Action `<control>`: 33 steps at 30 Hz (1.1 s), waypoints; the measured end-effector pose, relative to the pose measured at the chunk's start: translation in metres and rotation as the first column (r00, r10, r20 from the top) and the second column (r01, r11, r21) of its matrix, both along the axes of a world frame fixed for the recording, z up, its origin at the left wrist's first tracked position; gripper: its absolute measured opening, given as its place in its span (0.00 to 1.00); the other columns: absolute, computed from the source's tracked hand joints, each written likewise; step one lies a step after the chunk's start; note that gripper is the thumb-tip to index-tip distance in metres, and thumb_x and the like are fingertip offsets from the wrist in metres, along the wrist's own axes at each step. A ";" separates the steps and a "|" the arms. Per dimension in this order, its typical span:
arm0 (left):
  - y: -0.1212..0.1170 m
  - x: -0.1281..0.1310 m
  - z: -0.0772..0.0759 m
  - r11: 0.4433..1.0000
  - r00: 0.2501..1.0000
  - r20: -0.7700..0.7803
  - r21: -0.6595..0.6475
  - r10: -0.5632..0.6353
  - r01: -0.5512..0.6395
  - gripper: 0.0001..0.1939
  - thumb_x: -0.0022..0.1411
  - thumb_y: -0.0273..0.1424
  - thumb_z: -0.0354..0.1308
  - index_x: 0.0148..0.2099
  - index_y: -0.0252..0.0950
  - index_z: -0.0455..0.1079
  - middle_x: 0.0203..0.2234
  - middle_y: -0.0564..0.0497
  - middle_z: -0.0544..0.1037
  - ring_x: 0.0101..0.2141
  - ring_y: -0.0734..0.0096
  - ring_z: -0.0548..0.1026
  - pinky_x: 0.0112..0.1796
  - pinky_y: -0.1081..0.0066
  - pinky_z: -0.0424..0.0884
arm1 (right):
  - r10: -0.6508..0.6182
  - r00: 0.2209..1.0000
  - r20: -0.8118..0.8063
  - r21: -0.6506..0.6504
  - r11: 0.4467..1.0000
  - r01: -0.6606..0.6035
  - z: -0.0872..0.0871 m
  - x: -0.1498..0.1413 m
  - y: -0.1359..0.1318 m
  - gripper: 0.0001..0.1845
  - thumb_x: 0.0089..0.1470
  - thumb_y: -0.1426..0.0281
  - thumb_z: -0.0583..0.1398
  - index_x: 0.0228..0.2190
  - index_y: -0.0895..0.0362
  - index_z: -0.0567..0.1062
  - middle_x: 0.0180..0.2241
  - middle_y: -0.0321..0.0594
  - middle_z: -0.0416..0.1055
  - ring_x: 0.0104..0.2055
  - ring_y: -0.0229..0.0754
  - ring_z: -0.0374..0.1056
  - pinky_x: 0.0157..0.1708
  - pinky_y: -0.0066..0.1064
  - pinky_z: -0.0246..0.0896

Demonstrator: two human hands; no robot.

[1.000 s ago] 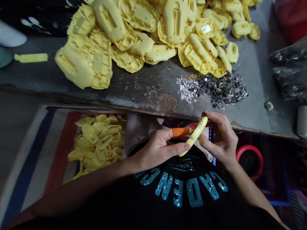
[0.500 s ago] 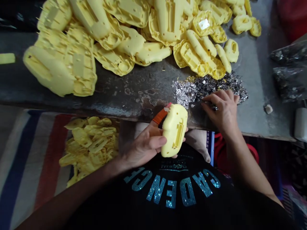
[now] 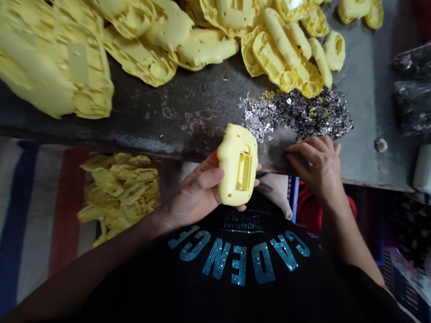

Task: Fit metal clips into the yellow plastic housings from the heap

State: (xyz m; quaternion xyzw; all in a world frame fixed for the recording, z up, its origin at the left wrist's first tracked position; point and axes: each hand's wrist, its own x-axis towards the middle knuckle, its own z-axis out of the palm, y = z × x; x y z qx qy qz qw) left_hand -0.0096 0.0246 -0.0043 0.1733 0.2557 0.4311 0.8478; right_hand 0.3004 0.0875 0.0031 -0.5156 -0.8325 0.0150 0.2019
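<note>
My left hand (image 3: pixel 195 190) is shut on a yellow moulded foam-like piece (image 3: pixel 238 165), a rounded block with a rectangular recess, held up in front of my chest. An orange finger cover (image 3: pixel 214 156) shows just behind the piece. My right hand (image 3: pixel 314 168) rests at the edge of the grey metal table (image 3: pixel 158 121), its fingertips just below a heap of small silver and dark metallic bits (image 3: pixel 296 114). Its curled fingers hide whether they pinch anything.
Yellow moulded pieces (image 3: pixel 202 45) are piled on the worn table, and more lie on a striped cloth (image 3: pixel 40 215) at lower left. Dark plastic bags (image 3: pixel 414 89) sit at right, with a small pale lump (image 3: pixel 381 145) and a white cylinder (image 3: pixel 422 170) nearby.
My right hand has left the yellow piece and moved to the metallic heap. My left hand has turned the piece from edge-on to its recessed face. The view has shifted slightly.
</note>
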 end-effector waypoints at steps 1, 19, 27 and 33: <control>0.000 0.003 -0.001 1.000 1.000 0.019 -0.006 -0.014 0.014 0.35 0.69 0.45 0.80 0.73 0.44 0.77 0.63 0.41 0.89 0.54 0.46 0.92 0.33 0.66 0.92 | -0.006 1.000 -0.015 0.000 1.000 0.006 0.002 0.000 -0.005 0.05 0.74 0.65 0.69 0.42 0.46 0.87 0.39 0.39 0.85 0.46 0.54 0.75 0.48 0.49 0.58; -0.018 0.025 0.011 0.981 0.981 0.026 0.028 -0.192 0.191 0.40 0.71 0.58 0.74 0.72 0.38 0.79 0.56 0.37 0.90 0.49 0.49 0.91 0.33 0.69 0.89 | 0.445 0.878 -0.176 -0.058 0.886 -0.460 0.069 -0.031 -0.025 0.05 0.77 0.68 0.67 0.48 0.44 0.84 0.41 0.38 0.87 0.41 0.51 0.81 0.46 0.48 0.72; -0.018 0.026 0.010 0.974 0.973 0.054 0.040 -0.224 0.222 0.36 0.71 0.59 0.74 0.67 0.38 0.81 0.57 0.37 0.89 0.50 0.51 0.91 0.34 0.71 0.90 | 0.491 0.871 0.018 0.015 0.871 -0.491 0.076 -0.031 -0.029 0.07 0.79 0.71 0.64 0.51 0.48 0.83 0.42 0.40 0.87 0.42 0.50 0.79 0.44 0.45 0.72; -0.016 0.025 0.009 0.969 0.969 0.043 0.050 -0.244 0.242 0.39 0.73 0.60 0.72 0.71 0.37 0.78 0.59 0.36 0.89 0.54 0.47 0.91 0.32 0.71 0.88 | 0.516 0.856 0.030 0.064 0.854 -0.517 0.074 -0.033 -0.029 0.12 0.77 0.72 0.66 0.57 0.47 0.83 0.44 0.39 0.88 0.41 0.49 0.80 0.44 0.44 0.71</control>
